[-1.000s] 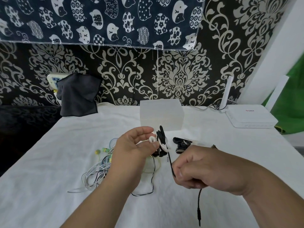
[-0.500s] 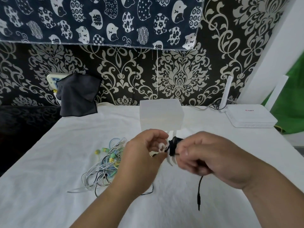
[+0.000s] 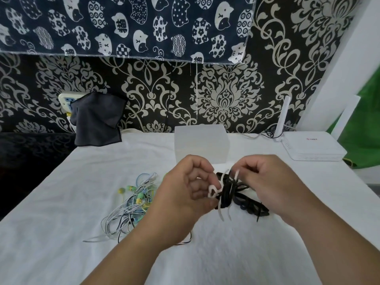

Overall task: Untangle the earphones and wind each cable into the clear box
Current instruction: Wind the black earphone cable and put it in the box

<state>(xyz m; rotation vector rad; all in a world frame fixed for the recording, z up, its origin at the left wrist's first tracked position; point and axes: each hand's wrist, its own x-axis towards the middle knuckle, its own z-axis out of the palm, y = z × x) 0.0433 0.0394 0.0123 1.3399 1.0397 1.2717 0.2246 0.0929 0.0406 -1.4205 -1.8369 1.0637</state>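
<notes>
Bundle: black coiled earphone cable (image 3: 226, 195), held above the middle of the white cloth-covered table (image 3: 61, 254), between the left hand (image 3: 191, 190) and the right hand (image 3: 269, 182), just in front of the frosted clear plastic box (image 3: 201, 145) and not yet in it.
Tie: white twist tie (image 3: 213, 191) crosses the coil's waist, with a small loop by the left fingers and loose ends poking up and down.
Left hand: fingers curled, pinching the tie's loop against the coil's side.
Right hand: fingers curled, and the fingertips appear to pinch the tie's upper end at the top of the coil.
Change: a second ago the right hand sat lower, drawing out a straight run of black cable with its plug dangling. Now it has come up to the coil, and only a short black end sticks out low on the right.
Meaning: winding of this cable looks finished and the binding is under way; dropping it into the box should follow.
Tangle: pale blue, white and green earphones (image 3: 133, 204) lie knotted left of the table's centre, so most of the task remains.
Far edge: white router (image 3: 314, 149) at the right corner.
</notes>
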